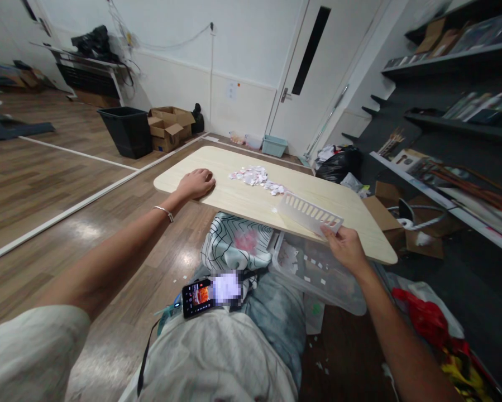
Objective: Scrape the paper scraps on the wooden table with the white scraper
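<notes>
My right hand grips one end of a white slotted plastic strip, which stands on its long edge on a pale wooden tabletop. Just beyond the strip's far end lies a heap of small white paper scraps. At the left part of the table my left hand rests on the surface, fingers loosely bent, holding nothing. Below the table's near edge, a clear plastic bin contains a few loose scraps. A phone with a lit screen lies at my lap.
On the floor stand a black bin, cardboard boxes and a pale blue basket. To the right are a black bag, an open carton and dark shelves. Several scraps litter the floor.
</notes>
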Tool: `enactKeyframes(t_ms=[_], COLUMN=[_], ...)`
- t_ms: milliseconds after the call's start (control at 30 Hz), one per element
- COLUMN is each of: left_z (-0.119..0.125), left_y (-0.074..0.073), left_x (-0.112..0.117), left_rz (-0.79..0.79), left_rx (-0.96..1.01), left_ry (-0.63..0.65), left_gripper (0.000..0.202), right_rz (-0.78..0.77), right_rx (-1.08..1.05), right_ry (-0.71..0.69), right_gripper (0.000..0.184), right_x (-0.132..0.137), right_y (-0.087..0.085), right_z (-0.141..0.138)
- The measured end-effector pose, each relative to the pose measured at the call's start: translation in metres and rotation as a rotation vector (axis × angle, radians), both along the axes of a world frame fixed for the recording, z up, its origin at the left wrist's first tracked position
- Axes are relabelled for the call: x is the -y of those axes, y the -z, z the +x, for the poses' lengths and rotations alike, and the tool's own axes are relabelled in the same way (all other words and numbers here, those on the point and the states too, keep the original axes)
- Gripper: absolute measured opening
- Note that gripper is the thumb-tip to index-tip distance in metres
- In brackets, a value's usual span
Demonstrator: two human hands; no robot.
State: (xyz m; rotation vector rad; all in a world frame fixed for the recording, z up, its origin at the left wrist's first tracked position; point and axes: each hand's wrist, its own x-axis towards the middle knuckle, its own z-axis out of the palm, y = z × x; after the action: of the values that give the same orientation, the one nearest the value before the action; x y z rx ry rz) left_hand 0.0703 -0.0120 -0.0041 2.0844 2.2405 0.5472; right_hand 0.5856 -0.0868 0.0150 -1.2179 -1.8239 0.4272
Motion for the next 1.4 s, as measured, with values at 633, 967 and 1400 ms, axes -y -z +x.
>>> enactKeyframes(t_ms=[633,967,1400], left_z=[0.002,0.003,0.003], left_y=[-0.002,-0.003,-0.003], left_x=[0.002,0.002,0.002], left_rz=[-0.030,-0.026,-0.015], left_rx=[0.001,0.006,0.025], left_ry=[-0.013,-0.019,-0.023], left_gripper=[0.054,0.054,0.054], right_rz=[-0.006,0.063,0.141], right_rx=[0.011,-0.017,0.025], right_ry=[-0.009,0.035,-0.015], right_gripper=[0.066,0.064,0.071], right_x=[0.040,0.048,0.054], right_y=[0.004,0.006,0.018], right_z=[-0.014,-0.020,-0.026])
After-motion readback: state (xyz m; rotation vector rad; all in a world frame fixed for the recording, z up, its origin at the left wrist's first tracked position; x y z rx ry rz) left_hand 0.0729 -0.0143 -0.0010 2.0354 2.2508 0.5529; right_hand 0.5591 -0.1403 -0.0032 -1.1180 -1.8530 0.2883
